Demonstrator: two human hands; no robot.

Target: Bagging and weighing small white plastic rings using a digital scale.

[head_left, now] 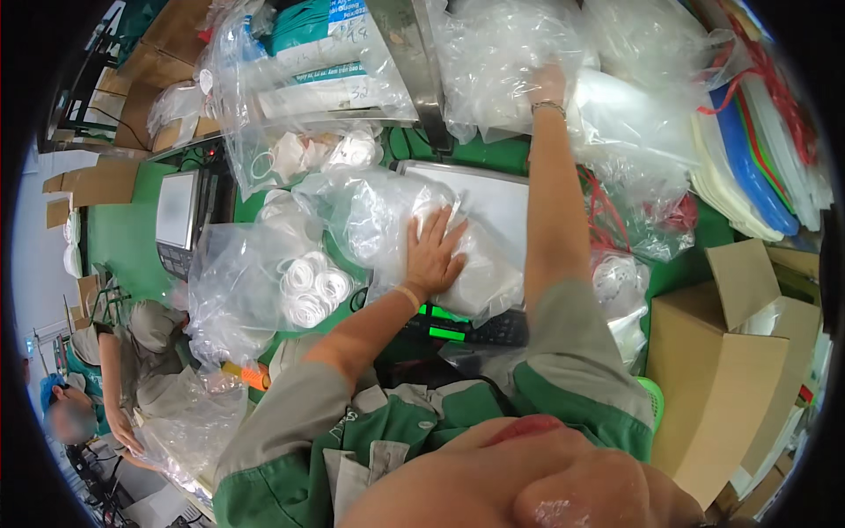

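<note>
My left hand [431, 251] lies spread on the filled plastic bag [374, 220] over the scale [497, 195], mid-frame, while my right hand [547, 85] reaches into the clear bags [491, 55], upper centre, finger grip unclear; looks like bag-fetching, so next move likely calls for separating one.

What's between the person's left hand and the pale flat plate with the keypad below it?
The head view shows a clear plastic bag with white contents there: the left hand rests on it, and it partly covers the pale plate.
</note>
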